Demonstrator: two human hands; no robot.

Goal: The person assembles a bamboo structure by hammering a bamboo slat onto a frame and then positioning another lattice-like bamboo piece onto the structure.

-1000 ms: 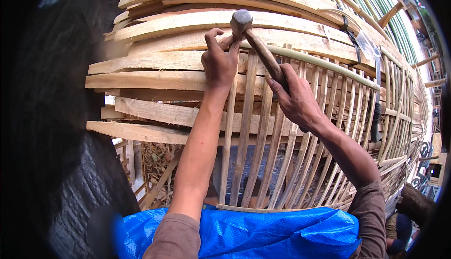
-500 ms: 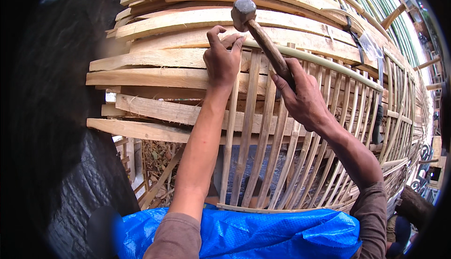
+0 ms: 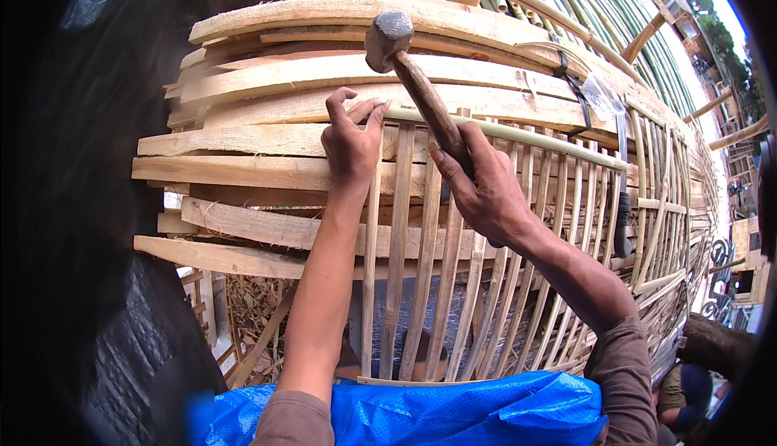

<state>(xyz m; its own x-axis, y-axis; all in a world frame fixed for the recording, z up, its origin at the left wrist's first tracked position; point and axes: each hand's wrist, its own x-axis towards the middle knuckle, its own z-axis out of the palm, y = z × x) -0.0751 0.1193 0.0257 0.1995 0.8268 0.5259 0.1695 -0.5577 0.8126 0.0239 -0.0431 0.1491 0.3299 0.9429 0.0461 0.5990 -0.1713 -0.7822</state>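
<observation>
My right hand point(image 3: 490, 187) is wrapped round the wooden handle of a hammer point(image 3: 433, 106). Its blunt grey metal head is above the left end of a pale green bamboo rail point(image 3: 518, 133). At that rail end my left hand point(image 3: 354, 142) has thumb and fingers pinched together; anything small between them is hidden. The rail runs across the top of a panel of upright bamboo slats point(image 3: 443, 272). A lower strip point(image 3: 453, 382) crosses the slats' near ends.
Stacked rough wooden planks point(image 3: 267, 172) lie behind and under the panel. Blue sheeting point(image 3: 453, 409) covers the near side. Dark plastic sheeting point(image 3: 154, 341) hangs left. Bamboo poles point(image 3: 558, 9) lie at the back. A black-handled tool point(image 3: 622, 223) rests at the panel's right.
The view has shifted, so the panel and planks sit lower and further left. The hammer head is slightly higher above the rail end. My left hand stays pinched there.
</observation>
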